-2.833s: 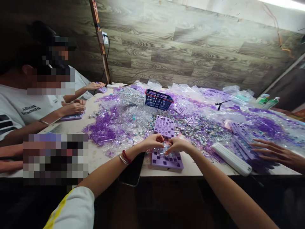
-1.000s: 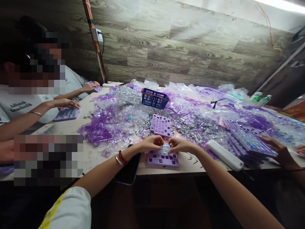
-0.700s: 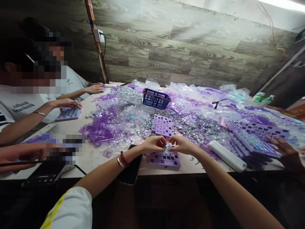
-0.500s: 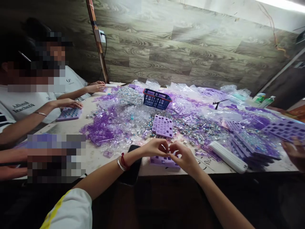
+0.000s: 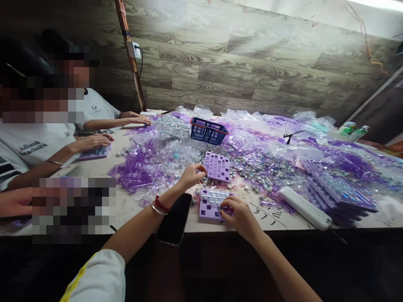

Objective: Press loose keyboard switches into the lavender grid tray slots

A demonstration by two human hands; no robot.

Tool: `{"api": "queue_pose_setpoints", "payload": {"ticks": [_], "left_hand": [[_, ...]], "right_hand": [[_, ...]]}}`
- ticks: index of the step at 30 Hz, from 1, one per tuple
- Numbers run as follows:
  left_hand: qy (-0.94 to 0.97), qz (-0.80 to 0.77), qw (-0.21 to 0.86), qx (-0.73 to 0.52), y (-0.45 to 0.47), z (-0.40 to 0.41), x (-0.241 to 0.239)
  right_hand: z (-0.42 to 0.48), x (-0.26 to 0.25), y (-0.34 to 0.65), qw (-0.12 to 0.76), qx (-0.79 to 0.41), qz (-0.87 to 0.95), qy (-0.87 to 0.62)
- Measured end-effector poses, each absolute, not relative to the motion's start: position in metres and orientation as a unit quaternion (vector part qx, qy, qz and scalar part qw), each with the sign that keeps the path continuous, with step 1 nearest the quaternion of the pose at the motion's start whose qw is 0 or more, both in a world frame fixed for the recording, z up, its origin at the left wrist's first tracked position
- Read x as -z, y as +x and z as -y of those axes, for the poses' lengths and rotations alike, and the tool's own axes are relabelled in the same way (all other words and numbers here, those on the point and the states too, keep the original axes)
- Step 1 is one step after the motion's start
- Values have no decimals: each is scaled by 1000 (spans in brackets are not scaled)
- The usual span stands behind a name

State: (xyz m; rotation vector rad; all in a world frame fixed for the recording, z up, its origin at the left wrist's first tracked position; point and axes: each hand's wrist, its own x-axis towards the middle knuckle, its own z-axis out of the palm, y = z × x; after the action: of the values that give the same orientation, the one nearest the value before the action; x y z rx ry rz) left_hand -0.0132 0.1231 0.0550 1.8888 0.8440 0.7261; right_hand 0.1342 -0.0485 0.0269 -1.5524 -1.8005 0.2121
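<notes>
- Two bare hands over the table (image 5: 192, 222), well apart from each other, each beside or above a different purple tray.
- Near tray (image 5: 209, 219): on the table straight ahead of the person, close to the front edge, square holes in its face. Clear square pieces (image 5: 212, 196) fill its far rows; several holes at the near side show dark.
- Right hand (image 5: 237, 214): nearer of the two, bent over the near tray's right side, fingers curled in to the near rows. Anything pinched there? Cannot tell.
- Left hand (image 5: 192, 176): farther out, beyond and left of the near tray, at the left edge of the far tray (image 5: 217, 166). Thumb and fingers bent towards each other; cannot tell whether they hold anything.
- Far tray lies directly beyond the near one, a narrow gap of table between. Both foreshortened, roughly square; no clear long axis.
- Black phone (image 5: 174, 220) under the left forearm, long axis pointing away from the person.
- Against half a second ago: hands then met above the near tray, hiding most of it; now parted, clear rows exposed.
- At right, a co-worker's hand then held up a purple plate; both now out of view. Tray stack (image 5: 340, 197) remains.
</notes>
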Motion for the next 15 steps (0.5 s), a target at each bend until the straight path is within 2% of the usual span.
{"api": "queue_pose_setpoints", "payload": {"ticks": [3, 7, 10, 15], "left_hand": [[789, -417, 318, -320, -21, -138, -53], [815, -487, 127, -288, -32, -151, -52], [853, -445, 94, -257, -34, -155, -50], [933, -289, 73, -199, -28, -151, -45]], "right_hand": [[49, -27, 132, 372, -86, 690, -615], [49, -28, 130, 381, -94, 675, -626], [48, -27, 128, 385, -98, 679, -617], [49, -18, 129, 399, -76, 679, -612]]}}
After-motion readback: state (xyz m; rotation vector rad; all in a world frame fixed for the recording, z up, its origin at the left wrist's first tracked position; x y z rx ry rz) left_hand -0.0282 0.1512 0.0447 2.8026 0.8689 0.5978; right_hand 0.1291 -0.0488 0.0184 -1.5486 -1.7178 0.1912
